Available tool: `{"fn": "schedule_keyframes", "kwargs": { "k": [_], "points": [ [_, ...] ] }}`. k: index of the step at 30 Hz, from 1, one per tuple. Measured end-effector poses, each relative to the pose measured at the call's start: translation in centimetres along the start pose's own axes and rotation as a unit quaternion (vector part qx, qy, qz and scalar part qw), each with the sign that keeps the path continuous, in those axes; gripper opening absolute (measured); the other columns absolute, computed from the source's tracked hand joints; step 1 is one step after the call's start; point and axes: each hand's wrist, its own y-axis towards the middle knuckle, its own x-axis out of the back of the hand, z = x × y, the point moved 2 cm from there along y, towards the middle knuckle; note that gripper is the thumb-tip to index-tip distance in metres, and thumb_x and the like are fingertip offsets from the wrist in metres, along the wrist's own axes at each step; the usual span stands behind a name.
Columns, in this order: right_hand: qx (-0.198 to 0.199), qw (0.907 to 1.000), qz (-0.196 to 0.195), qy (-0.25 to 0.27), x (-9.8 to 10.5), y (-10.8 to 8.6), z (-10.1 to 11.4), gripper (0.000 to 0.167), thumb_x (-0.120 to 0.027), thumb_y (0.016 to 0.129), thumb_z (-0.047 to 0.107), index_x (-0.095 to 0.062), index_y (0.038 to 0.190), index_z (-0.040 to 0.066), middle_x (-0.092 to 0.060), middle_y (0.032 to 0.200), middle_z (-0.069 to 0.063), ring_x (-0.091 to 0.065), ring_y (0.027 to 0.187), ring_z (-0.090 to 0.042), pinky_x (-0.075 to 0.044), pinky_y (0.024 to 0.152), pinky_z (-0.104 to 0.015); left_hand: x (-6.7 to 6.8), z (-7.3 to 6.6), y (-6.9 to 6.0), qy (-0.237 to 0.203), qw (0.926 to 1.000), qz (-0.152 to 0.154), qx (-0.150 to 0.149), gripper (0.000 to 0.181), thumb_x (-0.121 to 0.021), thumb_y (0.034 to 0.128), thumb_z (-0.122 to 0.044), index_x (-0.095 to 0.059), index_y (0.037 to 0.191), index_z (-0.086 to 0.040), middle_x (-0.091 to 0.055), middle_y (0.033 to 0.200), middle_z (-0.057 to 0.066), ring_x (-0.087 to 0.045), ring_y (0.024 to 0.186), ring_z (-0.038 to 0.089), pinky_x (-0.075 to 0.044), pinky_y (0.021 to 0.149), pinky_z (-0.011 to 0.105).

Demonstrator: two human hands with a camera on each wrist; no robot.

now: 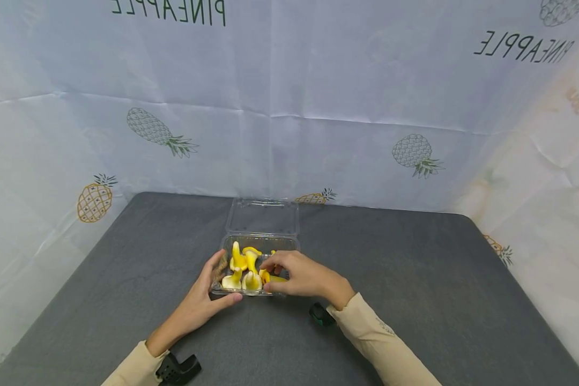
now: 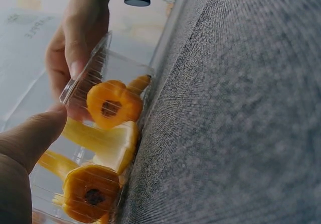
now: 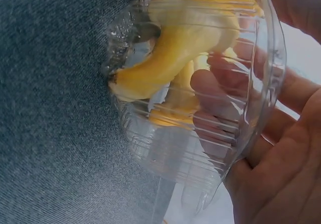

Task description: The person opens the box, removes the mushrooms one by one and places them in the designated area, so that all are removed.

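Note:
A clear plastic clamshell box sits on the dark table with its lid raised at the back. Inside lie several small yellow-and-white gourd-shaped pieces, narrow at one end. My left hand grips the box's left front corner, with the thumb along the front rim. My right hand reaches over the right side, its bent fingers inside the box among the pieces. Through the ridged wall in the right wrist view, the fingertips are close to a curved yellow piece; whether they pinch one is unclear.
The grey-black table top extends around the box. Behind it hangs a pale cloth with printed pineapples, reaching the table's far edge. Dark wrist devices are strapped beside both beige sleeves.

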Motion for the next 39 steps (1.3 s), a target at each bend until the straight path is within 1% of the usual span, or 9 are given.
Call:
{"fn": "schedule_keyframes", "kwargs": {
  "k": [3, 8, 11, 16, 21, 26, 31, 34, 39],
  "points": [
    [-0.003, 1.0, 0.005, -0.006, 0.0, 0.1, 0.0, 0.036, -0.068, 0.095, 0.028, -0.066, 0.127, 0.011, -0.066, 0.122, 0.0, -0.063, 0.106, -0.017, -0.055, 0.093, -0.029, 0.0, -0.1, 0.0, -0.002, 1.0, -0.001, 0.001, 0.097, -0.074, 0.0905, -0.022, -0.007, 0.159, -0.011, -0.009, 0.165, 0.022, -0.025, 0.146, 0.05, -0.028, 0.111, 0.074],
    [-0.005, 0.9997, 0.01, -0.022, 0.0, 0.3, 0.2, 0.029, -0.065, 0.096, 0.024, -0.069, 0.123, 0.013, -0.067, 0.121, 0.002, -0.062, 0.105, -0.015, -0.054, 0.093, -0.029, 0.0, -0.2, 0.0, -0.002, 1.0, -0.001, -0.004, 0.097, -0.074, 0.0903, -0.021, -0.006, 0.159, -0.01, -0.009, 0.164, 0.023, -0.025, 0.146, 0.05, -0.029, 0.11, 0.073],
    [-0.009, 0.9994, 0.016, -0.03, 0.0, 0.4, 0.2, 0.029, -0.063, 0.095, 0.021, -0.069, 0.123, 0.013, -0.067, 0.122, 0.002, -0.062, 0.103, -0.013, -0.054, 0.092, -0.028, 0.0, -0.2, 0.0, -0.003, 1.0, 0.0, -0.004, 0.096, -0.074, 0.0906, -0.02, -0.006, 0.159, -0.009, -0.009, 0.165, 0.023, -0.026, 0.146, 0.05, -0.03, 0.11, 0.073],
    [-0.016, 0.9987, 0.041, -0.027, 0.3, 0.6, 0.3, 0.033, -0.062, 0.095, 0.017, -0.067, 0.126, 0.01, -0.068, 0.123, 0.0, -0.064, 0.102, -0.01, -0.055, 0.092, -0.026, 0.0, -0.2, 0.0, -0.004, 1.0, 0.002, -0.005, 0.097, -0.074, 0.0908, -0.021, -0.006, 0.159, -0.009, -0.009, 0.164, 0.023, -0.025, 0.146, 0.05, -0.031, 0.11, 0.072],
    [-0.015, 0.9972, 0.072, -0.018, 0.6, 1.0, 0.4, 0.034, -0.062, 0.095, 0.014, -0.067, 0.128, 0.01, -0.069, 0.123, 0.0, -0.065, 0.105, -0.006, -0.055, 0.094, -0.021, 0.0, -0.1, 0.0, -0.004, 1.0, -0.001, -0.004, 0.097, -0.074, 0.0907, -0.021, -0.006, 0.159, -0.01, -0.01, 0.165, 0.023, -0.025, 0.146, 0.049, -0.031, 0.111, 0.071],
    [-0.029, 0.9947, 0.099, -0.003, 0.5, 1.4, 0.5, 0.034, -0.061, 0.096, 0.015, -0.066, 0.13, 0.011, -0.07, 0.122, 0.001, -0.065, 0.105, -0.003, -0.055, 0.091, -0.019, 0.0, 0.0, 0.0, -0.005, 1.0, 0.002, -0.006, 0.097, -0.073, 0.0911, -0.02, -0.006, 0.159, -0.011, -0.009, 0.165, 0.023, -0.025, 0.146, 0.049, -0.032, 0.11, 0.071],
    [-0.047, 0.9932, 0.107, 0.003, 0.3, 1.6, 0.3, 0.035, -0.063, 0.097, 0.019, -0.065, 0.131, 0.01, -0.07, 0.123, 0.0, -0.065, 0.102, -0.002, -0.054, 0.089, -0.017, 0.0, -0.1, 0.0, -0.005, 1.0, 0.003, -0.004, 0.097, -0.074, 0.0909, -0.021, -0.005, 0.159, -0.01, -0.008, 0.165, 0.023, -0.025, 0.146, 0.05, -0.032, 0.11, 0.071],
    [-0.049, 0.993, 0.108, 0.004, 0.2, 1.7, 0.2, 0.035, -0.064, 0.097, 0.02, -0.065, 0.131, 0.009, -0.07, 0.122, 0.0, -0.065, 0.1, -0.002, -0.054, 0.088, -0.017, 0.0, -0.1, 0.1, -0.006, 1.0, 0.004, -0.001, 0.098, -0.074, 0.0909, -0.021, -0.005, 0.159, -0.01, -0.007, 0.165, 0.023, -0.024, 0.146, 0.05, -0.031, 0.11, 0.072],
    [-0.039, 0.9928, 0.113, 0.006, 0.3, 1.8, 0.3, 0.034, -0.064, 0.098, 0.02, -0.064, 0.13, 0.009, -0.069, 0.123, -0.001, -0.065, 0.1, -0.002, -0.054, 0.088, -0.017, 0.0, -0.1, 0.0, -0.005, 1.0, 0.003, -0.001, 0.098, -0.074, 0.0908, -0.021, -0.005, 0.159, -0.01, -0.007, 0.165, 0.023, -0.024, 0.146, 0.05, -0.031, 0.111, 0.072]
  ]
}}
